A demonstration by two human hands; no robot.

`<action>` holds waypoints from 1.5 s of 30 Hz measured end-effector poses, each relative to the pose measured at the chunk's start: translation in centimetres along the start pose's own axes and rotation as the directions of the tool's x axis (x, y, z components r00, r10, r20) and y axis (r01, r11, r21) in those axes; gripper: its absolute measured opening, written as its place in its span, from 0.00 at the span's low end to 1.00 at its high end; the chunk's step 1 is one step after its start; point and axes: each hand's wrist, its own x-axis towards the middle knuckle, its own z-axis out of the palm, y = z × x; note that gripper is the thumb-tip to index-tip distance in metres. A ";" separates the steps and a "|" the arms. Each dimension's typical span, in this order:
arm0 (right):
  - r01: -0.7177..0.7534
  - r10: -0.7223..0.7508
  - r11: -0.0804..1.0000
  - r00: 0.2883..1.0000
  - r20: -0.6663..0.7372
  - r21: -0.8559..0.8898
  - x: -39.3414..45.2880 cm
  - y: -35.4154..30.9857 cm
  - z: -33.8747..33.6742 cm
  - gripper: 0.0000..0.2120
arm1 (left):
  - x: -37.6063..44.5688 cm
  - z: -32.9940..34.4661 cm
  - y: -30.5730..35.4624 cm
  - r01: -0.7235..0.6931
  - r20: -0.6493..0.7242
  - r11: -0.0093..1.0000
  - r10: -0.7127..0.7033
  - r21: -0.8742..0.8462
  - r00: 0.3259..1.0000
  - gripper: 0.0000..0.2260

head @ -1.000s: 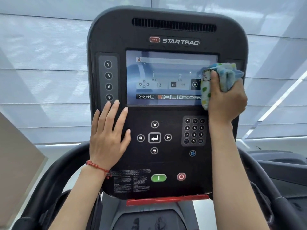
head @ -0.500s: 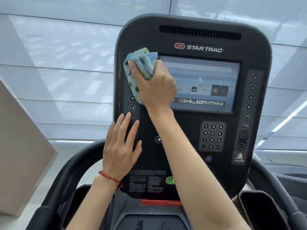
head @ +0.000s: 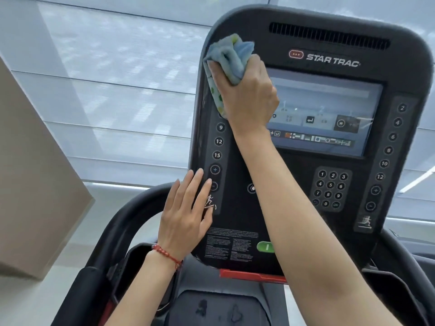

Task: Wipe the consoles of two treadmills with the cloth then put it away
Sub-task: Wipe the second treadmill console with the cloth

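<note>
My right hand (head: 247, 90) bunches the cloth (head: 226, 67) against the console's (head: 306, 208) upper-left corner; my flat, open left hand (head: 186, 215) braces it lower down.

bunched blue cloth (head: 231, 58), against black console (head: 237, 203)

Pale blue, green-dotted cloth (head: 227, 64); black console (head: 306, 38); red bracelet (head: 166, 254).
</note>
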 end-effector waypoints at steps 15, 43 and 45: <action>0.045 -0.037 0.998 0.982 0.184 -0.041 -12.4 0.8 -7.0 0.27 | -3.9 -0.6 0.3 -0.004 0.081 0.999 0.009 -0.053 0.997 0.21; -0.182 0.197 0.979 0.962 0.187 -0.092 -16.1 3.7 -10.5 0.24 | -2.5 -0.3 1.7 0.044 0.113 0.998 -0.050 0.055 0.992 0.23; -0.154 0.163 0.986 0.960 0.228 -0.056 -16.8 2.5 -10.3 0.22 | -3.1 -0.4 2.0 0.068 0.118 0.996 -0.073 0.049 0.990 0.23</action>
